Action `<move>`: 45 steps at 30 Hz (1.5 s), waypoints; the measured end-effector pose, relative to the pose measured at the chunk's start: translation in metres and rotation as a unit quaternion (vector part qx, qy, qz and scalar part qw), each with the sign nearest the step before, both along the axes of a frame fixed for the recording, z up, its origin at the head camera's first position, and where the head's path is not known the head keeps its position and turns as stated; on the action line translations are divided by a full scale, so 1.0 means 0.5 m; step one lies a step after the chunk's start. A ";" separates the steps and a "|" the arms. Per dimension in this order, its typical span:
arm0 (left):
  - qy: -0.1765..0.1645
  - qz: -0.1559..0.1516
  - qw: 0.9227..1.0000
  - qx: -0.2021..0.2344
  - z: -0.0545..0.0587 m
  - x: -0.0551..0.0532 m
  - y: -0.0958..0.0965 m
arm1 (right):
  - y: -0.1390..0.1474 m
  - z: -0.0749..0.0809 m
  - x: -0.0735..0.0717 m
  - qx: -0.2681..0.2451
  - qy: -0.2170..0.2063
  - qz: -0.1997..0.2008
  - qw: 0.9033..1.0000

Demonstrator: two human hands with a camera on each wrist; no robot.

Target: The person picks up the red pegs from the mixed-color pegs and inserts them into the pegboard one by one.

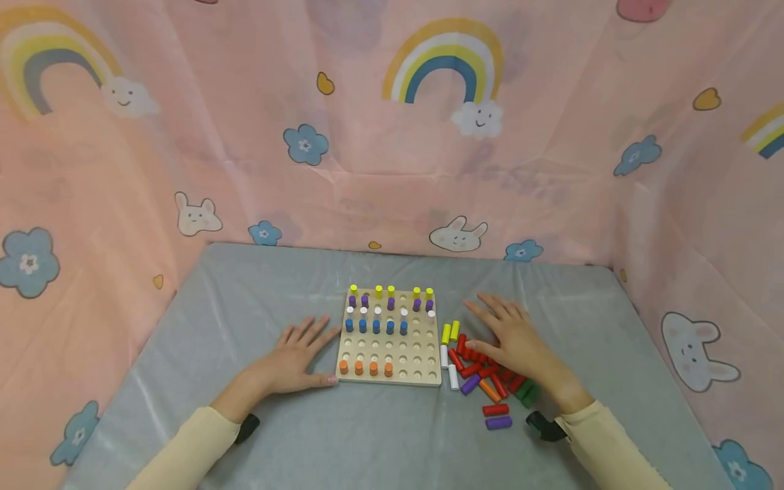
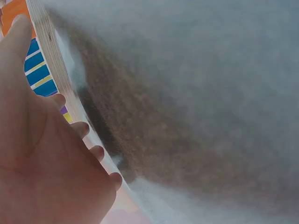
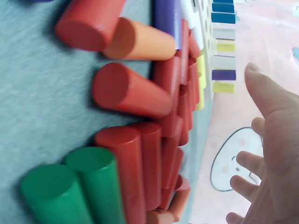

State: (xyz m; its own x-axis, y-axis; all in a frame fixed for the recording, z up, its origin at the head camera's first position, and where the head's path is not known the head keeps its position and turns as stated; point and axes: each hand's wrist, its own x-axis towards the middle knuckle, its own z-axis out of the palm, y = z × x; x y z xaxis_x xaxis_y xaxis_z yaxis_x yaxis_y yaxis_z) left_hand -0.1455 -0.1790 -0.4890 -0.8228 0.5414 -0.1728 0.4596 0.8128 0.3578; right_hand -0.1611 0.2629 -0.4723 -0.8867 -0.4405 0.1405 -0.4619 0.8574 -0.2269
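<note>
A wooden pegboard (image 1: 392, 382) lies flat on the table with rows of upright pegs: yellow (image 1: 378, 292), purple (image 1: 390, 304), white (image 1: 377, 312), blue (image 1: 376, 327) and, at the near edge, orange (image 1: 373, 369). My left hand (image 1: 294, 361) is spread at the board's left side, thumb tip right at its near left corner. To the right lies a heap of loose pegs, mostly red (image 3: 133, 91), with green (image 3: 96, 179), orange (image 3: 140, 39), purple (image 1: 470, 384), white (image 1: 453, 377) and yellow ones. Over the heap's far side, my right hand (image 1: 520, 344) has its fingers spread, holding nothing.
A grey cloth covers the table (image 1: 275, 286). Pink curtain (image 1: 367, 197) with rainbows and rabbits hangs behind and at both sides. One red peg (image 1: 495, 410) and one purple peg (image 1: 499, 423) lie apart, nearer the front. Dark wrist devices (image 1: 545, 427) sit at both cuffs.
</note>
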 end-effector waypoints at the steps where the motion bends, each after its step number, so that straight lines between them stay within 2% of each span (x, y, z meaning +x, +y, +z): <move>1: -0.001 0.001 1.000 -0.001 -0.001 0.000 0.000 | 0.002 -0.001 -0.001 0.000 -0.003 -0.001 1.000; 8: 0.000 0.006 1.000 0.004 -0.007 0.003 0.000 | 0.023 -0.021 -0.009 -0.007 -0.008 -0.032 0.999; 15: 0.001 0.002 1.000 0.012 -0.008 0.001 0.002 | 0.037 -0.034 -0.019 -0.027 0.063 -0.063 0.996; 18: 0.001 0.003 1.000 0.006 -0.005 0.000 0.005 | 0.042 -0.041 -0.023 -0.045 0.073 -0.082 0.993; 24: 0.000 0.006 1.000 0.004 0.001 0.001 0.008 | 0.050 -0.046 -0.024 -0.071 0.043 -0.120 0.989; 31: -0.006 0.005 1.000 -0.001 -0.003 0.001 0.010 | 0.053 -0.050 -0.020 -0.090 0.012 -0.145 0.985; 38: -0.005 0.005 1.000 0.000 -0.006 -0.002 0.012 | 0.051 -0.059 -0.023 -0.097 -0.001 -0.155 0.983; 45: -0.022 0.018 1.000 -0.010 -0.004 -0.004 0.018 | 0.048 -0.058 -0.024 -0.105 -0.017 -0.158 0.982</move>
